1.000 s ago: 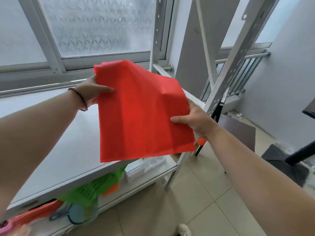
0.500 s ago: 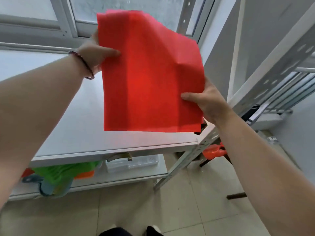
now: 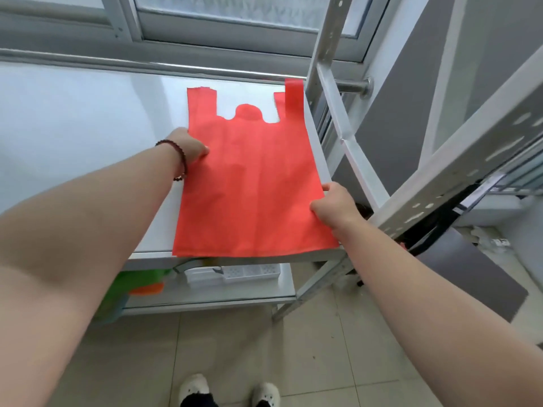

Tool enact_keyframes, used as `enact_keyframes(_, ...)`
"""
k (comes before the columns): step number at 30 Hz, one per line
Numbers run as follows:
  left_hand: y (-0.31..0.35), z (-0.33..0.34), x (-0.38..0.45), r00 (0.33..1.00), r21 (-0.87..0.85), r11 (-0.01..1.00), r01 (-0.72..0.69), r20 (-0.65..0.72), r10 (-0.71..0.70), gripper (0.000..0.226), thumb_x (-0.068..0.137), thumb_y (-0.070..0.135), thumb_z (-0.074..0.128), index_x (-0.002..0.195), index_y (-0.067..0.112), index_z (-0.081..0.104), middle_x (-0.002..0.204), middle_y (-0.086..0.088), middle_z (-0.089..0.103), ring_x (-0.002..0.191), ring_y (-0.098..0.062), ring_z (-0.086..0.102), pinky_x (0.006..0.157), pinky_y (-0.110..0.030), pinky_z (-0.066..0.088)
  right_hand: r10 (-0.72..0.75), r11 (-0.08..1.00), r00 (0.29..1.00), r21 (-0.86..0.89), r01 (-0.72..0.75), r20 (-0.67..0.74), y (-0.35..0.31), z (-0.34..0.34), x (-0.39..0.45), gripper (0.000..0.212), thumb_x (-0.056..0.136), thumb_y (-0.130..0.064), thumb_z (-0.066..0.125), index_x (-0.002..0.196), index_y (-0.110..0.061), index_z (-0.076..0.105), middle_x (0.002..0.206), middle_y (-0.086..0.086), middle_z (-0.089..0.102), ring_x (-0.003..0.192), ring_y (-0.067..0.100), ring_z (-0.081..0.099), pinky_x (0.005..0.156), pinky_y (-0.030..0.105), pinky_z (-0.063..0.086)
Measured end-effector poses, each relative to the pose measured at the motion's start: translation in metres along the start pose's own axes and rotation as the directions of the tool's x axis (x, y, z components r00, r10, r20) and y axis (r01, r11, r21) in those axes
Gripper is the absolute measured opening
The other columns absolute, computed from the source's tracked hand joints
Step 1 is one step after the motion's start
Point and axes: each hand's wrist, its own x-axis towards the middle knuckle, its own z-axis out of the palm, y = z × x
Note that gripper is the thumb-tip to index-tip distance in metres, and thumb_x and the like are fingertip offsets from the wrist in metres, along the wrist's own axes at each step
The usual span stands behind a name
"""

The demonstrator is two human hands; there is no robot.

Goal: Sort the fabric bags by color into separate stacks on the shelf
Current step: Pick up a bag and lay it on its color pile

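The left hand (image 3: 192,146) is pressing curled fingers onto the flat red non-woven vest-shaped fabric bag (image 3: 252,183). The right hand (image 3: 333,208) is pinching its near right edge. Between both hands, the bag is lying on the smooth white shelf (image 3: 88,127), 2 handles pointing away.

Scene bright and evenly lit by daylight from the frosted window (image 3: 241,10) at top. Pale glare washes the white shelf (image 3: 73,118) surface at left. Soft shadow lies beneath the left forearm (image 3: 88,230). Strong wide-angle distortion: the upright frame posts (image 3: 458,160) splay and bend toward the right edge. Slight softness throughout; forearms nearest the lens are least sharp.
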Motion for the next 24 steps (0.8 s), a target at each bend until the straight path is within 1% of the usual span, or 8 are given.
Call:
enact_keyframes(3,0.000,-0.003,0.016,0.999,-0.102,0.995,0.014,0.043,-0.010,0.063,0.061,0.026,0.072,0.119,0.007,0.058,0.119,-0.014,0.063,0.104,-0.032,0.062,0.093,-0.049,0.049,-0.003,1.000,0.999,-0.016,0.002,-0.054,-0.005,-0.002,0.005,0.037,0.080,-0.004,0.045,0.115,-0.005,0.057,0.114,0.014,0.061,0.107,0.032,0.057,0.089,0.038,0.050)
enact_keyframes(5,-0.010,-0.001,0.032,0.995,-0.091,0.994,0.067,0.075,-0.060,0.077,0.048,0.032,0.074,0.120,0.007,0.057,0.119,-0.015,0.063,0.106,-0.036,0.062,0.092,-0.053,0.048,-0.006,0.999,0.998,-0.046,0.003,-0.061,-0.008,-0.004,0.008,0.033,0.082,-0.005,0.046,0.112,-0.004,0.058,0.112,0.014,0.062,0.105,0.032,0.058,0.082,0.033,0.047)
enact_keyframes(7,-0.004,0.005,0.000,0.989,-0.012,0.993,0.116,0.094,-0.114,0.067,0.063,0.026,0.075,0.122,0.002,0.054,0.118,-0.018,0.061,0.112,-0.039,0.059,0.093,-0.047,0.047,-0.006,0.997,0.999,-0.083,0.002,-0.043,-0.007,-0.006,0.007,0.032,0.084,-0.009,0.048,0.114,-0.003,0.058,0.113,0.014,0.062,0.107,0.032,0.057,0.082,0.032,0.046)
enact_keyframes(9,0.000,0.013,-0.033,0.992,0.113,0.988,0.101,0.062,-0.109,0.050,0.081,0.018,0.066,0.124,-0.004,0.053,0.124,-0.024,0.057,0.115,-0.038,0.056,0.095,-0.044,0.046,-0.013,0.989,1.000,-0.148,0.012,-0.011,-0.003,-0.008,0.002,0.033,0.086,-0.012,0.048,0.115,-0.001,0.056,0.115,0.016,0.061,0.107,0.034,0.056,0.081,0.032,0.044)
enact_keyframes(13,-0.025,0.027,-0.064,0.994,0.303,0.947,0.110,-0.017,-0.110,0.038,0.086,0.015,0.058,0.118,-0.005,0.055,0.116,-0.019,0.060,0.096,-0.032,0.056,0.078,-0.031,0.042,-0.006,0.971,0.998,-0.237,0.021,0.063,0.009,-0.011,-0.012,0.033,0.086,-0.004,0.040,0.116,0.000,0.052,0.114,0.017,0.059,0.108,0.036,0.055,0.077,0.029,0.039)
enact_keyframes(16,-0.031,0.033,-0.073,0.993,0.297,0.951,0.086,0.048,-0.105,0.042,0.082,0.012,0.055,0.122,-0.001,0.051,0.118,-0.018,0.059,0.103,-0.033,0.058,0.091,-0.036,0.049,-0.017,0.978,0.998,-0.208,0.029,0.058,0.012,-0.006,-0.012,0.037,0.085,-0.003,0.038,0.119,-0.004,0.052,0.115,0.017,0.060,0.105,0.034,0.055,0.077,0.029,0.041)
enact_keyframes(18,-0.030,0.036,-0.071,0.996,0.267,0.962,0.064,0.047,-0.079,0.050,0.077,0.014,0.052,0.126,0.004,0.046,0.122,-0.016,0.057,0.108,-0.034,0.057,0.096,-0.041,0.047,-0.018,0.982,0.999,-0.185,0.024,0.033,0.011,-0.003,-0.009,0.039,0.084,-0.004,0.038,0.121,-0.006,0.052,0.115,0.016,0.061,0.104,0.033,0.056,0.074,0.028,0.039)
enact_keyframes(24,-0.030,0.039,-0.081,0.991,0.123,0.985,0.122,-0.073,-0.114,0.045,0.083,0.011,0.052,0.126,0.006,0.044,0.121,-0.015,0.058,0.102,-0.030,0.057,0.090,-0.034,0.046,-0.044,0.987,0.997,-0.160,0.033,-0.067,0.015,-0.003,-0.008,0.031,0.091,-0.010,0.041,0.117,-0.001,0.055,0.116,0.019,0.061,0.109,0.036,0.055,0.076,0.028,0.035)
